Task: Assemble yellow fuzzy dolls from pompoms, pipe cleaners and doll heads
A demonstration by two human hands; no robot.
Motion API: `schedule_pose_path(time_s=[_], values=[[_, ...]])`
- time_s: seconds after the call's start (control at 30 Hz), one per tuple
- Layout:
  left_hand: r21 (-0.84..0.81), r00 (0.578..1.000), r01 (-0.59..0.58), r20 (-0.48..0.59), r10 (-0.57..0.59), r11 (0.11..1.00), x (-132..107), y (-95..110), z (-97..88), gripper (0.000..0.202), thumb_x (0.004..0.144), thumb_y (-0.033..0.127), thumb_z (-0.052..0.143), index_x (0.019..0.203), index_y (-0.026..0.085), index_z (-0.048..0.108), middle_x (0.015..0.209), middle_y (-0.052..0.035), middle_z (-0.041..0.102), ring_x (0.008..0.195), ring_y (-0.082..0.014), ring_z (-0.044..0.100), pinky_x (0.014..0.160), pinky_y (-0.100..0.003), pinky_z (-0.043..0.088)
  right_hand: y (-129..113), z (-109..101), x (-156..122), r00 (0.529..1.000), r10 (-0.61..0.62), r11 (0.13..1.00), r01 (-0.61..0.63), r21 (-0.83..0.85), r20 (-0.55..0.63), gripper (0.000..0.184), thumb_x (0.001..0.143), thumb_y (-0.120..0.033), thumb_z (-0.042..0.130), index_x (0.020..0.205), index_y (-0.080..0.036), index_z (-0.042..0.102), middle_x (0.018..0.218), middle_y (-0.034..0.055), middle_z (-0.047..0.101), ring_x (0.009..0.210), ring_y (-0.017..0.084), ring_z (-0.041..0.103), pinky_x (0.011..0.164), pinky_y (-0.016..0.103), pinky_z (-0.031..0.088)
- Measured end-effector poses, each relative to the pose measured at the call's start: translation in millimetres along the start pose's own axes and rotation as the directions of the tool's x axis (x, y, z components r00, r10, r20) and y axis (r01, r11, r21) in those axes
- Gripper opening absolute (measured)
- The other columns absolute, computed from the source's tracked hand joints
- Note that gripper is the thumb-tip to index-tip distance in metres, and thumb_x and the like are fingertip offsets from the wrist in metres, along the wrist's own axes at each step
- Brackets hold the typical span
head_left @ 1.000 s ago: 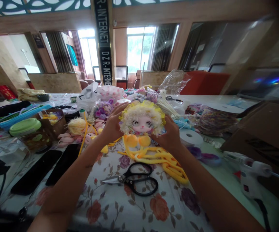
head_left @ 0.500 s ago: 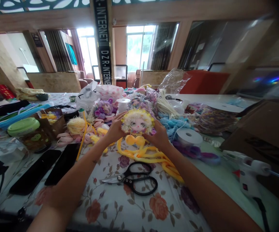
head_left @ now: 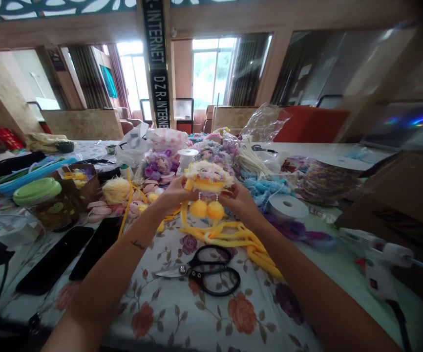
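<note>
Both my hands hold a small plush doll head (head_left: 207, 178) with cream curly hair and a yellow frilled bonnet, above the middle of the table. My left hand (head_left: 173, 194) grips its left side and my right hand (head_left: 238, 199) its right side, fingers curled round it. The head is tipped so its face points down and away from me. Two yellow pompoms (head_left: 207, 209) hang below it on short beaded strings. A heap of yellow fuzzy cord (head_left: 241, 239) lies on the flowered tablecloth (head_left: 197, 313) just under my hands.
Black scissors (head_left: 206, 271) lie near me on the cloth. A white glue gun (head_left: 376, 264) lies at right, a white ribbon spool (head_left: 288, 207) beyond it. Two black phones (head_left: 72, 256) lie left. More doll heads (head_left: 156, 166), bags and craft materials crowd the far side.
The doll head moved away from me and lower, then tipped forward so its face no longer shows. Both hands stayed on it.
</note>
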State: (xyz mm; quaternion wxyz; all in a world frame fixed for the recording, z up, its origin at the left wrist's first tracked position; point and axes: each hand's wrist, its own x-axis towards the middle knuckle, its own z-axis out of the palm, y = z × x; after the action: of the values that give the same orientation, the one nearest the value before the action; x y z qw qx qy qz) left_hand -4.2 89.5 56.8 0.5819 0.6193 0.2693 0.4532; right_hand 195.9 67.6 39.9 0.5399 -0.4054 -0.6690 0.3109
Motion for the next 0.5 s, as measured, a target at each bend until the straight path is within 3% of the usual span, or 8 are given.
schedule_pose_path(time_s=[0.17,0.5], values=[[-0.247,0.991,0.134,0.009,-0.136,0.960,-3,2,9.7,0.062,0.050,0.014,0.081,0.107,0.013,0.057,0.093,-0.0118,0.071,0.088,-0.0305,0.067,0.076,-0.038,0.054,-3,4,-1,0.994,0.101,0.974,-0.109,0.198,0.050,0.046,0.067,-0.031,0.068,0.110,-0.021,0.054,0.103,0.0058,0.067,0.095,0.025,0.063,0.083,0.038,0.051],[-0.363,0.981,0.193,0.061,-0.184,0.912,-4,1,9.5,0.055,0.054,0.012,0.080,0.105,0.014,0.060,0.100,-0.0127,0.070,0.090,-0.0299,0.067,0.080,-0.039,0.054,-6,3,-2,0.990,0.137,0.982,-0.139,0.124,0.026,0.042,0.066,-0.036,0.071,0.102,-0.022,0.055,0.091,0.0028,0.066,0.090,0.022,0.061,0.074,0.032,0.051]])
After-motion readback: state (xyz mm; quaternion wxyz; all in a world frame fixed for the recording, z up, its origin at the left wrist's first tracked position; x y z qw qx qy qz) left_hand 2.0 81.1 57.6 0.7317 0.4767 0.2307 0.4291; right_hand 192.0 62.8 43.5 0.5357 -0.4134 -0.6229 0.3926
